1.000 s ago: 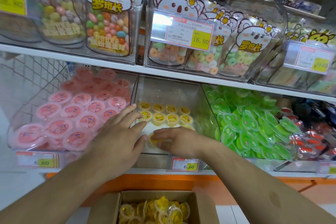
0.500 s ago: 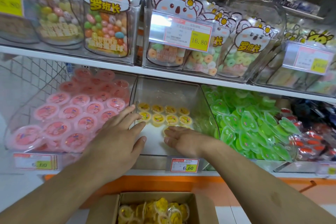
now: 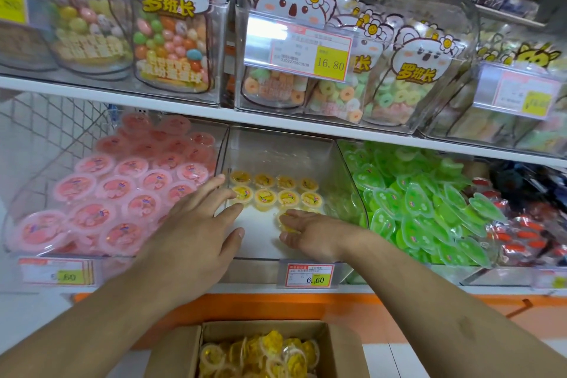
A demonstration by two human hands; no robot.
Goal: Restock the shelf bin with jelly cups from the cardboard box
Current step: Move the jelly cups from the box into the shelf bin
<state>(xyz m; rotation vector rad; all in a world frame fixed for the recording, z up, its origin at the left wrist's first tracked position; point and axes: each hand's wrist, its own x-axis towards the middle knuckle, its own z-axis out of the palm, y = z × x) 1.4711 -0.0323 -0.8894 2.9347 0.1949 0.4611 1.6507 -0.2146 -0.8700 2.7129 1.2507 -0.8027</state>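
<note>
The clear shelf bin [image 3: 343,169] in the middle of the lower shelf holds two rows of yellow jelly cups [image 3: 265,196] at its back, on a white floor. My left hand [image 3: 196,224] lies flat at the bin's front left, fingers straight, fingertips touching the front-left cup. My right hand [image 3: 310,232] is inside the bin at the front right, fingers curled over a yellow jelly cup [image 3: 287,217] that rests on the bin floor just in front of the rows. The open cardboard box [image 3: 181,350] below holds several loose yellow cups.
A bin of pink jelly cups [image 3: 122,193] stands to the left and a bin of green heart-shaped jellies [image 3: 414,202] to the right. Candy bags [image 3: 171,31] fill the shelf above. A price tag [image 3: 310,275] hangs on the bin's front. A wire cart [image 3: 46,129] shows at far left.
My right hand has slid a yellow cup from the bin's front middle back and to the right, up to the rows. My left hand has stayed nearly still.
</note>
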